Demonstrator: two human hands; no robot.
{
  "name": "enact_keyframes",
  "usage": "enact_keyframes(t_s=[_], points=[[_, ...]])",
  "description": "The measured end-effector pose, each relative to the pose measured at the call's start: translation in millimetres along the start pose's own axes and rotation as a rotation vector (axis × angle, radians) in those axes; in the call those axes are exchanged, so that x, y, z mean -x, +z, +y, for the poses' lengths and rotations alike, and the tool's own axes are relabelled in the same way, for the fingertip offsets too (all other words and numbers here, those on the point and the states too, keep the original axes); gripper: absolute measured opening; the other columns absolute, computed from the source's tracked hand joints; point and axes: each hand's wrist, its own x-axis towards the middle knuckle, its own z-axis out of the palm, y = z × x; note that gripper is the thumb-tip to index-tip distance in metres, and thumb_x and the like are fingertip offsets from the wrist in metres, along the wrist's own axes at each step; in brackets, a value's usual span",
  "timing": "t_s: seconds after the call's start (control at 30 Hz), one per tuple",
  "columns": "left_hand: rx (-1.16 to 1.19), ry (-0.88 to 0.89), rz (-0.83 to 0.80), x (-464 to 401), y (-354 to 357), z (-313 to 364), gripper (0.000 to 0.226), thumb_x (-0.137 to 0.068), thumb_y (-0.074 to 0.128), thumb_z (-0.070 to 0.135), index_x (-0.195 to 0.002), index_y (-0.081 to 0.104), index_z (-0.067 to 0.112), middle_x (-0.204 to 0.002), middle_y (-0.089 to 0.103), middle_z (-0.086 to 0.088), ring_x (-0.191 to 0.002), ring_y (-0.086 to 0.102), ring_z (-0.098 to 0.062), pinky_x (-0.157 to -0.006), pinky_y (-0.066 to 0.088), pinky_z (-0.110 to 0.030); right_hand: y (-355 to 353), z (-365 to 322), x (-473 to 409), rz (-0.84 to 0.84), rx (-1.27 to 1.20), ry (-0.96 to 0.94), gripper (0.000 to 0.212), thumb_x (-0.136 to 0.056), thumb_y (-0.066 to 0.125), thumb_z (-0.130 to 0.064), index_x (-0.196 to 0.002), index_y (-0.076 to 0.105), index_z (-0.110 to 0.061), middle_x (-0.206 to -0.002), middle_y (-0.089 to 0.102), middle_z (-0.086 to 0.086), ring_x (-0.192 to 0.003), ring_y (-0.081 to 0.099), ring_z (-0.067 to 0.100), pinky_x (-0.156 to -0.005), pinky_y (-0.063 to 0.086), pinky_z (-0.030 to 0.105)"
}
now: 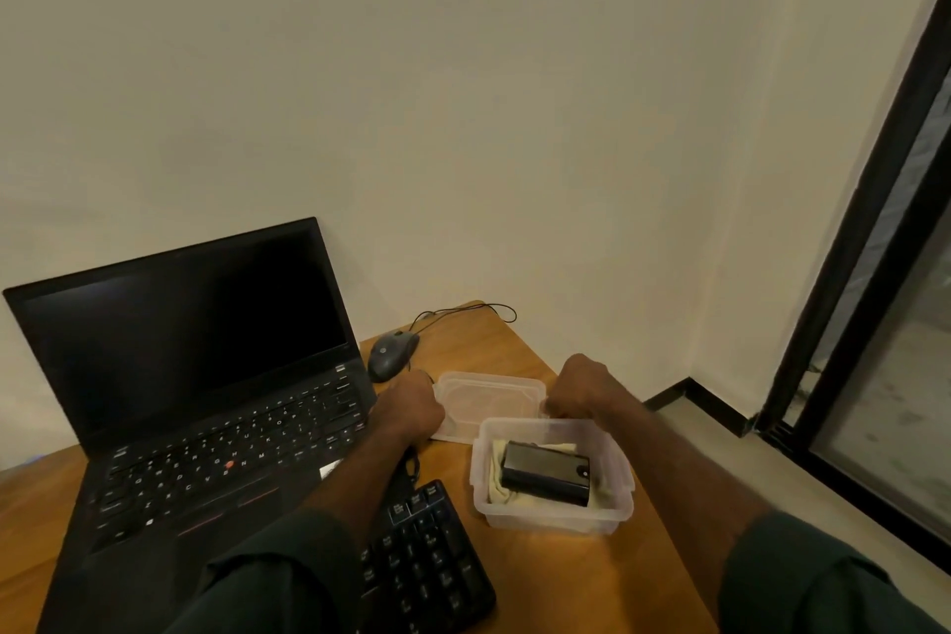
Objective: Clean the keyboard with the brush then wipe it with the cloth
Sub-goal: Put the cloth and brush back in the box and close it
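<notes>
— Keyboard (427,561)?
— Below the left hand (411,409), half hidden by that forearm, cut off at the frame's bottom.
— Grips?
— Both hands grasp the lid (489,402) by its ends; right hand (581,389) nears the table (566,577) edge.
— Container (553,476)?
— Just below the right hand: cloth (502,474) under a black box (545,473).

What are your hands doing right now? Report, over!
Left hand and right hand both grip the clear lid, off the box. Cloth sits in the open box under a black case. Keyboard untouched, nothing blocking it.
</notes>
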Motion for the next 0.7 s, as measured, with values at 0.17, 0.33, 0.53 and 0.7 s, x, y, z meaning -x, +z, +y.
enact_keyframes(t_s=[0.17,0.33,0.53,0.7], points=[[0.097,-0.011,0.076,-3,-4,4,0.017,-0.085,0.054,0.010,-0.069,0.056,0.013,-0.083,0.058,-0.006,-0.083,0.062,-0.027,-0.072,0.056,-0.039,-6,0,-1,0.087,-0.107,-0.034,0.033,-0.083,0.082,-0.023,-0.108,0.068,-0.005,-0.105,0.072,0.011,-0.093,0.071,0.026,-0.087,0.061,0.040],[0.712,-0.124,0.216,7,-25,25,0.042,-0.098,0.060,0.034,-0.072,0.071,0.003,-0.063,0.067,-0.009,-0.055,0.056,-0.019,-0.056,0.049,-0.032,-33,7,17,0.184,-0.573,-0.045,0.012,-0.094,0.071,-0.022,-0.106,0.070,-0.019,-0.102,0.071,0.005,-0.081,0.074,0.025,-0.064,0.056,0.032],[1.275,-0.170,0.105,35,-40,47,0.035,-0.093,0.068,0.035,-0.093,0.069,0.000,-0.076,0.073,-0.014,-0.060,0.066,-0.018,-0.059,0.059,-0.028,-49,25,48,0.185,-1.227,-0.015,0.015,-0.096,0.068,-0.016,-0.107,0.070,-0.005,-0.104,0.073,0.013,-0.092,0.075,0.029,-0.078,0.062,0.036],[1.156,-0.107,0.067,58,-31,49,0.027,-0.084,0.076,0.003,-0.109,0.064,0.001,-0.074,0.068,-0.010,-0.059,0.058,-0.015,-0.053,0.050,-0.028,-53,49,81,0.252,-1.210,-0.050,0.009,-0.087,0.073,0.003,-0.095,0.072,-0.001,-0.099,0.074,0.016,-0.096,0.072,0.029,-0.072,0.060,0.029]])
